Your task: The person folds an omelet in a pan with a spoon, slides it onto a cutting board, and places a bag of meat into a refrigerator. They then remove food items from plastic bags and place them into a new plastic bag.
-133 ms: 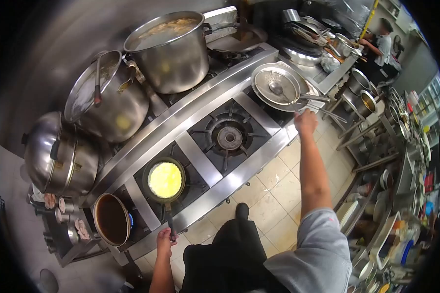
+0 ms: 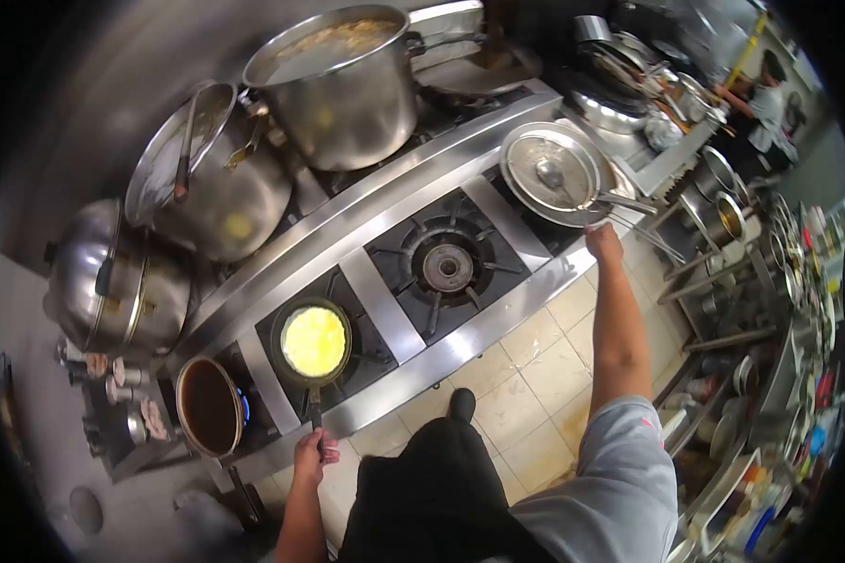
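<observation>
My left hand (image 2: 316,455) is closed around the dark handle of a frying pan (image 2: 346,330) on a front burner. Inside the pan lies a round, bright yellow layer that looks like egg. At the far end of the stove, my right hand (image 2: 604,244) is at the front edge, just below a metal bowl (image 2: 516,192). Its fingers look closed; what they hold, if anything, is hidden. Over the bowl rests a round strainer (image 2: 573,159) with a ladle (image 2: 549,172) in it, and handles stick out past my right hand.
A pot of dark brown liquid (image 2: 208,410) sits over a blue flame at left. Behind the burners stand a large stockpot (image 2: 343,117), a tilted pot (image 2: 230,202) and a domed steamer (image 2: 89,272). Crowded shelves (image 2: 723,375) line the right; another person (image 2: 768,108) stands far back.
The view has shifted slightly, so the strainer and my right hand appear farther right. My left hand stays on the frying pan's handle.
</observation>
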Motion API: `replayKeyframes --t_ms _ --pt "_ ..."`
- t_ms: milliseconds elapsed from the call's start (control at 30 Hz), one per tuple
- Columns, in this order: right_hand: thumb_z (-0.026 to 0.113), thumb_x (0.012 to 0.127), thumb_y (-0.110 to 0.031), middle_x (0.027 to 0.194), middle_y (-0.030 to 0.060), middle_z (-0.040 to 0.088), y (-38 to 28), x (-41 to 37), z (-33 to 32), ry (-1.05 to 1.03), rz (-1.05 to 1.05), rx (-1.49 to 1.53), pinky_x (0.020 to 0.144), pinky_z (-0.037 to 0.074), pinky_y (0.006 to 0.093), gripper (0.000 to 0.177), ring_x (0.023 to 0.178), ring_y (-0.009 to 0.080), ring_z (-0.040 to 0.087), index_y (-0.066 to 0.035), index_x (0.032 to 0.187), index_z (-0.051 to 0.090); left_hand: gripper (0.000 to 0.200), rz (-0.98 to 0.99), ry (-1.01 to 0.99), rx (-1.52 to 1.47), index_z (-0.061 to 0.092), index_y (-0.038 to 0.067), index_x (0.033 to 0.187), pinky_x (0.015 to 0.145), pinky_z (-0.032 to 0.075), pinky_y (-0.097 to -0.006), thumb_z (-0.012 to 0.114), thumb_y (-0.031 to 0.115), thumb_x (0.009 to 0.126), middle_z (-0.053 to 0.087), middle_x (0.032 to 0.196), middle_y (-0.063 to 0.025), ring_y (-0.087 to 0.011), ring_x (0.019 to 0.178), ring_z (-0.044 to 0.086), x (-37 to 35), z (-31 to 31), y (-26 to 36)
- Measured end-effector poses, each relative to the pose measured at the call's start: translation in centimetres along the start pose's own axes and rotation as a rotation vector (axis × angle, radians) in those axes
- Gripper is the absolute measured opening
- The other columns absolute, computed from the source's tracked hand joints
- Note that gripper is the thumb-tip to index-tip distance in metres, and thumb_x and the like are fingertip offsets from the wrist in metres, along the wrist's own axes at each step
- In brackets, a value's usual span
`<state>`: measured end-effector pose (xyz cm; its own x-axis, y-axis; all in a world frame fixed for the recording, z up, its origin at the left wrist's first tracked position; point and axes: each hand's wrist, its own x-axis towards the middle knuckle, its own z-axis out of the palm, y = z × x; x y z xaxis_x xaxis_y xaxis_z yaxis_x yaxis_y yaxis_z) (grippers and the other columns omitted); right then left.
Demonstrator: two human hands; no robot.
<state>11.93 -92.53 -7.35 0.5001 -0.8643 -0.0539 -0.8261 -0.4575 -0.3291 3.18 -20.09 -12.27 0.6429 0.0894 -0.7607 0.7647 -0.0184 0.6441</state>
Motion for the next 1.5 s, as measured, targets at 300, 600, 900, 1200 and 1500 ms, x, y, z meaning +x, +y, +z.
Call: replayKeyframes --t_ms 300,600,900,1200,1500 --pt "0.051 0.094 -0.028 0.063 0.0002 0.052 7.0 0.6 2.1 -0.153 -0.281 0.469 0.056 0.036 0.0319 0.035 0.061 0.0133 0.046 0.002 0.082 0.064 0.025 -0.016 0.055 -0.082 0.058 0.006 0.077 0.035 0.031 -0.0258 0.06 0.028 0.088 0.046 0.052 0.0011 -0.0091 0.038 0.038 -0.1 0.2 0.1" --pt "0.057 0.094 -0.021 0.065 0.0019 0.059 -9.2 -26.2 -1.2 -0.822 -0.385 0.714 0.036 0.036 0.021 0.015 0.05 0.0083 0.055 -0.006 0.091 0.057 0.025 0.079 0.002 -0.055 0.061 0.002 0.084 0.034 0.031 -0.0248 0.062 0.027 0.088 0.047 0.053 0.0001 -0.0086 0.037 0.038 0.8 -2.3 -0.3" --pt "0.052 0.09 -0.022 0.084 0.0192 0.066 -22.9 -33.2 3.0 -0.206 -1.27 -0.099 0.068 0.05 0.0471 0.017 0.078 0.0379 0.064 -0.011 0.101 0.06 0.018 0.183 -0.054 -0.104 0.063 0.003 0.094 0.037 0.031 -0.0228 0.057 0.02 0.092 0.049 0.058 0.0014 -0.0067 0.042 0.039 1.2 -4.9 -1.8" --pt "0.052 0.084 -0.012 0.08 0.0106 0.061 -25.7 -32.0 5.0 0.013 -1.501 -0.391 0.064 0.053 0.0404 0.015 0.074 0.0288 0.065 -0.013 0.096 0.061 0.014 0.224 -0.04 -0.094 0.062 0.007 0.091 0.038 0.025 -0.0224 0.062 0.021 0.089 0.046 0.059 0.0042 -0.0051 0.045 0.037 2.1 -7.0 -1.2" --pt "0.052 0.084 -0.01 0.087 0.0106 0.061 -27.3 -31.8 5.0 -0.091 -1.535 -0.455 0.069 0.053 0.0383 0.02 0.087 0.0272 0.064 -0.014 0.1 0.061 0.014 0.174 -0.049 -0.094 0.064 0.007 0.092 0.039 0.025 -0.0222 0.062 0.021 0.09 0.047 0.06 0.0043 -0.0049 0.046 0.037 2.2 -7.2 -0.6"
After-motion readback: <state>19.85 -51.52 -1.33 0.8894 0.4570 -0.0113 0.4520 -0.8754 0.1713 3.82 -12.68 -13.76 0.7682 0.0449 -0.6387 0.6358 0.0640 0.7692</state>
